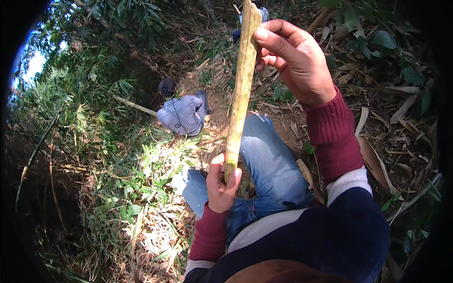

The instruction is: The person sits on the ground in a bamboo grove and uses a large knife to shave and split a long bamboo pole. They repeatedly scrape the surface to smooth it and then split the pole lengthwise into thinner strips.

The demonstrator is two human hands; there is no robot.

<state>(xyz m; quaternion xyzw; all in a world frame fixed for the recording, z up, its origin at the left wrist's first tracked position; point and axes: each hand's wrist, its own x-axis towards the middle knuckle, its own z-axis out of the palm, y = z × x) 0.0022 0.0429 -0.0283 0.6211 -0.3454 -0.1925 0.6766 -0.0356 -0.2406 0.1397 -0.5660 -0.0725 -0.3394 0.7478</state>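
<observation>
A long, yellow-green piece of bamboo [240, 89] stands slightly tilted in front of me, its top end split and jagged. Around its lower end, just below a pale node ring, my left hand [222, 186] is closed, thumb in front. Near the top, my right hand [295, 56] pinches the bamboo's right edge between thumb and fingers. The bamboo passes over my bent legs in blue jeans [269, 155]. Part of the right fingers is hidden behind the bamboo.
A person [184, 111] in a checked shirt and dark cap crouches ahead to the left, beside a bamboo pole [134, 104]. Another person, in blue, is mostly hidden behind the bamboo's top. Dry leaves [401, 108] and green undergrowth [134, 188] cover the slope.
</observation>
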